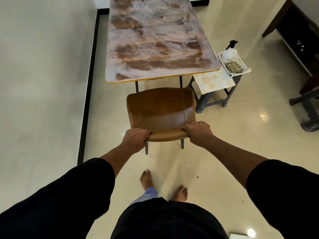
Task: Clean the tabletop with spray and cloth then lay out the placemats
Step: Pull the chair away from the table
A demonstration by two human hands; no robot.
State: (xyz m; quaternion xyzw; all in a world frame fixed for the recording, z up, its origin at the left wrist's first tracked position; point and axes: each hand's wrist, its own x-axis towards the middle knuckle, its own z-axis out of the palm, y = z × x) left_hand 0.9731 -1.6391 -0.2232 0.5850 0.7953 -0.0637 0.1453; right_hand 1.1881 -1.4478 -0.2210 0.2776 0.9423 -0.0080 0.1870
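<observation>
Two hands are on the chair: my left hand (135, 139) has its grip curled tight over the left end of the backrest's top edge, and my right hand (199, 132) clamps the right end the same way, fingers folded over the front of the rim. The brown chair (160, 111) faces the table, its seat just short of the near edge, dark legs on the floor.

Beyond it stands the surface (155, 40), a long marbled brown-and-white top with a yellow edge band; its long axis runs straight away from me, the short end nearest the chair. It looks smeared with pale streaks.

Just beside the near right corner of the surface stands a dark grey stool (215, 97). On it lies a flat stack of placemats (214, 81), cream with gold round patterns, one corner pointing toward me. Next to it on the stool sits a white basket (241, 69) that holds the spray bottle (228, 54), upright with a black trigger head turned right, and a folded checked cloth (233, 67). Small dark print on the bottle is too small to read.

The floor (224, 152) is glossy cream tile, with a pale wall to the left and dark furniture at far right. My bare feet stand behind the chair.
</observation>
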